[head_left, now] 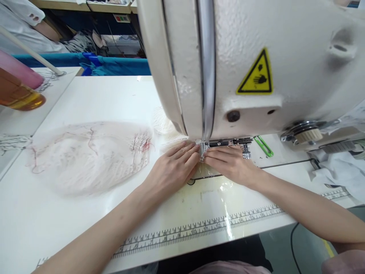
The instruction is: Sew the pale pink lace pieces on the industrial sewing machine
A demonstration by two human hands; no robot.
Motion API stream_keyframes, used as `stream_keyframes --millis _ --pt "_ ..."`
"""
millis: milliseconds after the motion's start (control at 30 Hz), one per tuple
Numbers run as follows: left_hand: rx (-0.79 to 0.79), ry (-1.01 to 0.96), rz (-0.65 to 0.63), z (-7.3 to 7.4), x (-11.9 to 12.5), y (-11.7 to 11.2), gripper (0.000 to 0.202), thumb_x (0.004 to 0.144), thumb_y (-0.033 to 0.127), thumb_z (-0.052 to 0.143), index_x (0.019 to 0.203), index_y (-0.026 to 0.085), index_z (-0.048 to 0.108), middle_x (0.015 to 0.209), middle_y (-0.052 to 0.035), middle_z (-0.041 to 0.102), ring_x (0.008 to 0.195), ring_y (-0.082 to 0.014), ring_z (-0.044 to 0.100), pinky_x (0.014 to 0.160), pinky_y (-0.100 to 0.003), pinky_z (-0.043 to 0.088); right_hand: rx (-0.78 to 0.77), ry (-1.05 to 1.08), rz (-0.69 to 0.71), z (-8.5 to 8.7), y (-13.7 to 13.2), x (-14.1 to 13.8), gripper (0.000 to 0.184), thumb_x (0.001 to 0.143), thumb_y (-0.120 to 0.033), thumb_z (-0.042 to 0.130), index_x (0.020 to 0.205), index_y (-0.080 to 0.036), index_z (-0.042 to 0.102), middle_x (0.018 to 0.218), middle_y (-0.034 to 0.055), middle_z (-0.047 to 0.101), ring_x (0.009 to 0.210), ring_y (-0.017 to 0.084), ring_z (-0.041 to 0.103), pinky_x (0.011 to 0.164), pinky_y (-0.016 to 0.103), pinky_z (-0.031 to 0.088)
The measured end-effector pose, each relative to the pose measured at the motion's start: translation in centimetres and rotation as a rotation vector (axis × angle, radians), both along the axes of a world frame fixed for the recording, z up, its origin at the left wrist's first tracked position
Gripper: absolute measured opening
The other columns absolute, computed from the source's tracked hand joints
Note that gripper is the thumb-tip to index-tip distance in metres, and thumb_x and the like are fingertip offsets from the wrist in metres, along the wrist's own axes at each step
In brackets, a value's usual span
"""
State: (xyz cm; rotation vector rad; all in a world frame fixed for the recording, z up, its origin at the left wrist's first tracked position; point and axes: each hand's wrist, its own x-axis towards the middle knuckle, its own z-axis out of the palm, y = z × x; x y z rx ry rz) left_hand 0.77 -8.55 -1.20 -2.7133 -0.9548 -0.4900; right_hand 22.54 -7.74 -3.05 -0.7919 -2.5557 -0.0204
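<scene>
A white sewing machine (245, 114) stands over the table, its presser foot (203, 147) down between my two hands. My left hand (175, 163) lies to the left of the foot, palm down, fingers stretched out over the edge of a white lace piece (173, 142). From the right, my right hand (232, 164) rests flat with its fingertips close to the foot. What lies under the fingers is mostly hidden. Further left, a sheer white lace bundle (85, 160) with loose red threads is spread on the table, somewhat blurred.
Green thread snips (264, 146) lie right of the foot. A printed ruler (196, 230) runs along the table's front edge. Thread cones, one amber (19, 93) and one pink (23, 70), stand at left. White cloth (336, 171) lies at right. Another person's sleeve (25, 13) shows behind.
</scene>
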Motion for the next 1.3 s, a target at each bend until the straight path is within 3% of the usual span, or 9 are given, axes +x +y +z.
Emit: stream_keyframes --millis 167,367,633,700,933,1133,1300 --pt "-0.015 0.020 0.033 0.1 0.2 -0.1 0.021 0.095 0.017 0.044 0.105 0.011 0.062 0.120 -0.0116 0.067 0.111 -0.0226 0.064 0.103 -0.042 0.049 -0.052 -0.013 0.008 0.4 0.4 0.2 0.030 0.088 -0.002 0.047 0.101 -0.023 0.063 0.112 0.0003 0.069 0.103 0.013 0.062 0.084 0.029 0.051" --pt "0.006 0.072 0.036 -0.2 0.0 -0.1 0.029 0.096 0.018 0.044 0.119 0.008 0.059 0.125 -0.0137 0.063 0.114 -0.0259 0.062 0.103 -0.045 0.048 -0.051 0.031 -0.061 0.9 0.6 0.4 0.026 0.091 -0.008 0.046 0.098 -0.021 0.067 0.107 0.0006 0.071 0.094 0.014 0.066 0.080 0.029 0.052" --pt "0.059 0.124 0.017 -0.3 -0.1 -0.2 0.035 0.096 0.020 0.046 0.128 0.009 0.055 0.126 -0.0148 0.062 0.117 -0.0280 0.060 0.103 -0.046 0.047 -0.264 0.139 -0.154 0.6 0.8 0.2 0.023 0.095 -0.020 0.045 0.091 -0.019 0.068 0.090 0.0010 0.072 0.081 0.013 0.065 0.077 0.029 0.053" --pt "0.061 0.125 0.018 -0.3 -0.1 -0.2 0.035 0.096 0.020 0.046 0.129 0.010 0.055 0.125 -0.0146 0.063 0.117 -0.0282 0.060 0.103 -0.047 0.046 -0.248 0.159 -0.166 0.4 0.8 0.2 0.024 0.095 -0.021 0.045 0.090 -0.020 0.069 0.085 0.0003 0.070 0.079 0.013 0.064 0.076 0.031 0.053" --pt "0.043 0.111 0.022 -0.4 0.0 0.0 0.036 0.096 0.020 0.045 0.130 0.011 0.055 0.123 -0.0144 0.064 0.118 -0.0283 0.059 0.105 -0.048 0.044 -0.155 0.187 -0.330 -0.3 0.9 0.4 0.019 0.091 -0.030 0.053 0.101 -0.028 0.070 0.094 0.0005 0.072 0.090 0.017 0.065 0.082 0.032 0.052" --pt "-0.052 0.025 0.052 -0.5 0.1 0.1 0.038 0.094 0.020 0.048 0.131 0.015 0.055 0.121 -0.0116 0.066 0.120 -0.0277 0.057 0.109 -0.049 0.040 -0.232 0.218 -0.284 -1.3 1.4 0.5 0.020 0.092 -0.031 0.053 0.101 -0.026 0.070 0.091 0.0002 0.073 0.087 0.017 0.067 0.080 0.033 0.051" --pt "0.015 0.060 0.057 -0.4 0.3 0.1 0.036 0.094 0.020 0.048 0.128 0.012 0.057 0.119 -0.0131 0.067 0.116 -0.0287 0.059 0.104 -0.048 0.044 -0.277 0.282 -0.258 -1.7 1.9 0.1 0.022 0.094 -0.028 0.048 0.097 -0.023 0.069 0.084 -0.0003 0.073 0.074 0.015 0.064 0.073 0.032 0.051"
